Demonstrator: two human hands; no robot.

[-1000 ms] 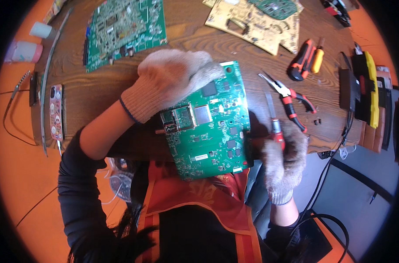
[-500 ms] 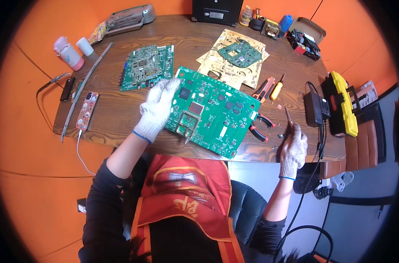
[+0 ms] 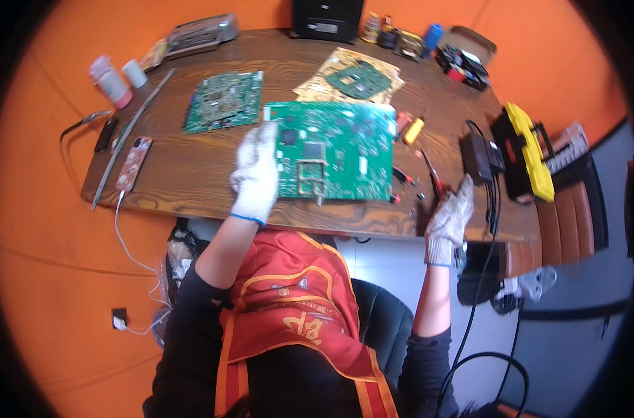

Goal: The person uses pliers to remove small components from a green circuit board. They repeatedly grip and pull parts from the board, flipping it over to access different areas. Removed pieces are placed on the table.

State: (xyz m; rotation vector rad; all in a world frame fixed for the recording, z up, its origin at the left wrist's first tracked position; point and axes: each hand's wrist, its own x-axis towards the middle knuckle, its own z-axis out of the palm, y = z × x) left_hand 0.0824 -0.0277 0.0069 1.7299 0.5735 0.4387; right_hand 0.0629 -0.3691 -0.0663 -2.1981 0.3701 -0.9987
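A large green circuit board [image 3: 341, 157] is gripped at its left edge by my gloved left hand [image 3: 255, 171]. It carries black chips and a metal frame near its lower edge. On the right, my gloved right hand [image 3: 451, 217] rests low over the table with its fingers stretched out. Beside its thumb lies a thin screwdriver [image 3: 435, 177] with a red handle and a narrow shaft; whether the hand still touches the handle's end is blurred. Pliers [image 3: 402, 175] with red and black handles are partly hidden behind the board's right edge.
Stacked green boards [image 3: 224, 101] lie at left, and a smaller board [image 3: 358, 80] sits on tan boards [image 3: 313, 85] behind. A yellow-handled screwdriver [image 3: 414, 130], black power adapter [image 3: 478, 157] and yellow-black toolbox [image 3: 526, 150] stand right. A phone [image 3: 133, 165] and metal strip [image 3: 139, 129] lie left.
The green board has turned level and now lies squarer to the table edge. My right hand has loosened from the red-handled screwdriver, whose handle now shows. The whole view has shifted slightly.
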